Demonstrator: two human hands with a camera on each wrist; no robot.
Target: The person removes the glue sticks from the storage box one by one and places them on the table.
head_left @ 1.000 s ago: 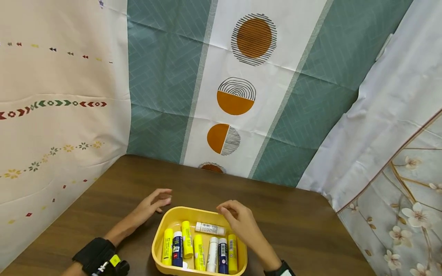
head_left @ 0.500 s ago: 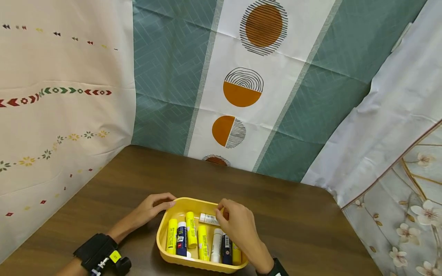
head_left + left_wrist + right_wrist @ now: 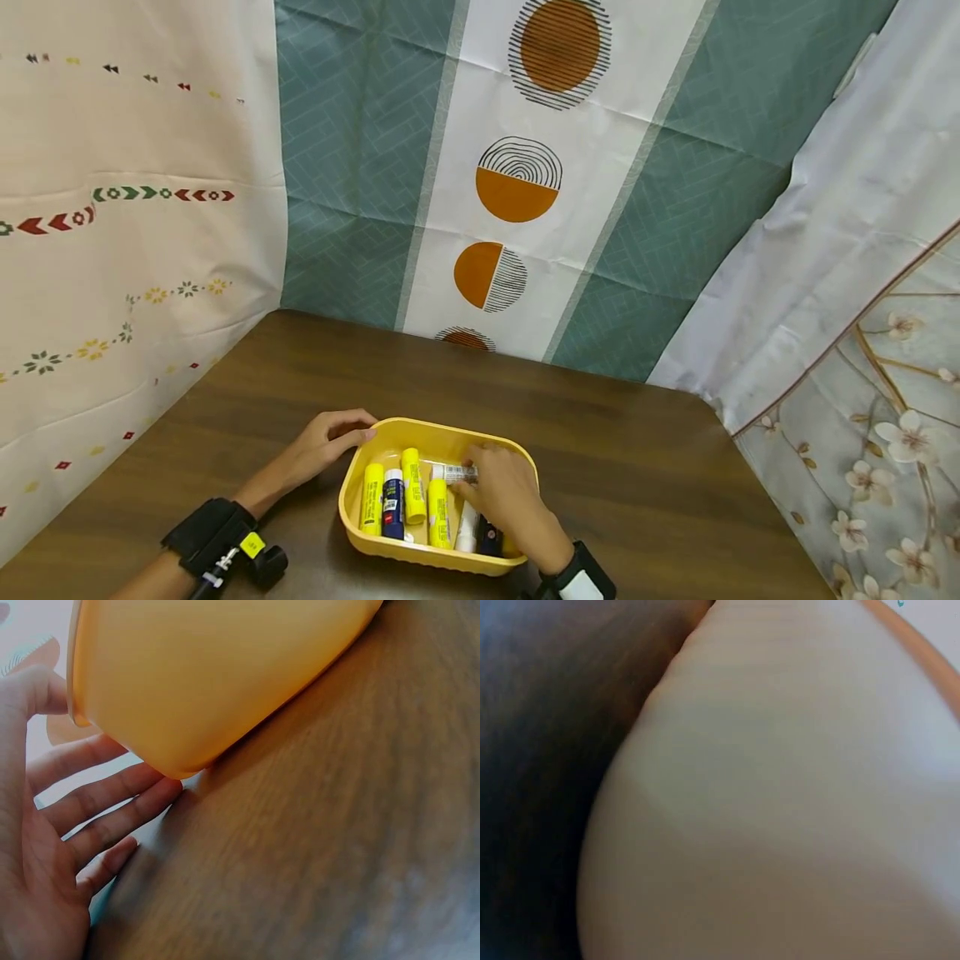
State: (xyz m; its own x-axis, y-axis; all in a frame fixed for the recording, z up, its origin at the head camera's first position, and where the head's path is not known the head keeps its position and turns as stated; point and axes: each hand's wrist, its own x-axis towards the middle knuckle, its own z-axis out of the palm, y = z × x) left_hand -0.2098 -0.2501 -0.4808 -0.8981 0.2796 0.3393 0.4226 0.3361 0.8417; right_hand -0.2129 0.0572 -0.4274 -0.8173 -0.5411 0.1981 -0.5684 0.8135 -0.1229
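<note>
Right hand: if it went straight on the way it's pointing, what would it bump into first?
Probably the white tube lying near the far side of the yellow tub. The right hand hides one end of it in the head view, so I can't tell whether they touch.

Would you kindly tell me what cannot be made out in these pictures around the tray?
Head view: whether the right hand grips anything, hidden by the hand itself.
Head view: print on the yellow tubes, too small.
Left wrist view: the contents of the tray, hidden by its wall.
Right wrist view: what the pale shape is; blurred, cut off.
</note>
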